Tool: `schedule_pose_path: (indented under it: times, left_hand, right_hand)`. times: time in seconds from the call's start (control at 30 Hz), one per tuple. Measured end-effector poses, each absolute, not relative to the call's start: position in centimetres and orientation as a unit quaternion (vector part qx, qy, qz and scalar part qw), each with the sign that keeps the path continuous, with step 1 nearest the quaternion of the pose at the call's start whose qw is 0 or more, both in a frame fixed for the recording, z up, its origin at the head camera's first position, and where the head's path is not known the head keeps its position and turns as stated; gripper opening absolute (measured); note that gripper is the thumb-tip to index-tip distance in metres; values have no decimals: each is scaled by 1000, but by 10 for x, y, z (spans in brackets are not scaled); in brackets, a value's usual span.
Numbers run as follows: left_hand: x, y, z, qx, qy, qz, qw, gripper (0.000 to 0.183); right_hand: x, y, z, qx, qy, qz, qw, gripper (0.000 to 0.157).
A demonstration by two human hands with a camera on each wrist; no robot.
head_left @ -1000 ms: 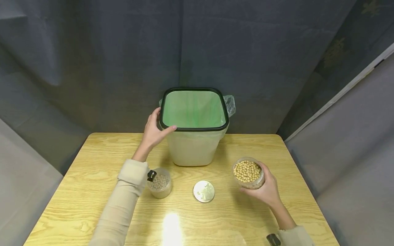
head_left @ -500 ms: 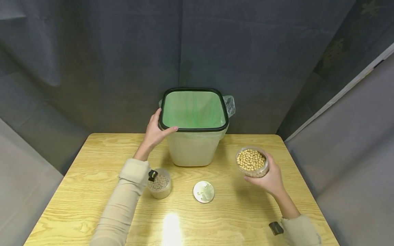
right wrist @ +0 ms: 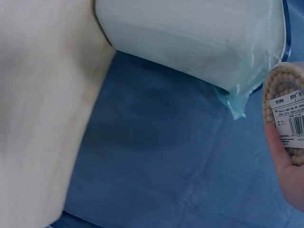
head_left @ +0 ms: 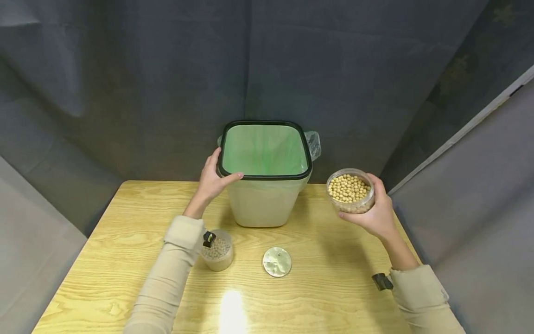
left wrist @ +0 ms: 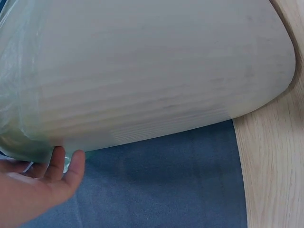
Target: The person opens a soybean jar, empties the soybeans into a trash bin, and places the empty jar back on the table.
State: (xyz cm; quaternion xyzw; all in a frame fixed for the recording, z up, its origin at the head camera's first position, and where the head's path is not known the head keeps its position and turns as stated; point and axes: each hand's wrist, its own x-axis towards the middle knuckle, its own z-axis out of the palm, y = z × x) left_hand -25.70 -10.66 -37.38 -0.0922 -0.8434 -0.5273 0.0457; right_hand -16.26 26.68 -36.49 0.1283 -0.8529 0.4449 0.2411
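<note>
A pale trash bin (head_left: 263, 204) with a black rim and a green plastic liner stands at the table's back edge. My left hand (head_left: 210, 183) holds its front left corner, thumb on the front rim and fingers along the left side. In the left wrist view its fingertips (left wrist: 76, 164) bend at the liner's edge. Right of the bin, my right hand (head_left: 381, 220) grips a clear plastic jar (head_left: 352, 208) above the table. Yellow soybeans (head_left: 348, 188) fill that jar, which has no lid on. A barcode label (right wrist: 290, 118) shows on it in the right wrist view.
Partly behind the left cuff stands a second clear jar (head_left: 219, 264) of small beige pieces. A round silvery lid (head_left: 277, 262) lies on the wooden table (head_left: 308, 297). Dark cloth (head_left: 167, 93) hangs behind. A knot of liner (head_left: 313, 144) sticks out at the bin's right.
My right hand has lifted the soybean jar upward and a little to the right, farther from the table's front. The left hand stays on the bin.
</note>
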Motion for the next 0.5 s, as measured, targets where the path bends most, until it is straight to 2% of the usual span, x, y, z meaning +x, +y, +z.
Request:
schedule_pose_path:
  times: [0.5]
  left_hand:
    - [-258, -102, -372, -95, -839, -534, 49, 96]
  right_hand:
    - [-207, 274, -314, 125, -866, 418, 246, 99]
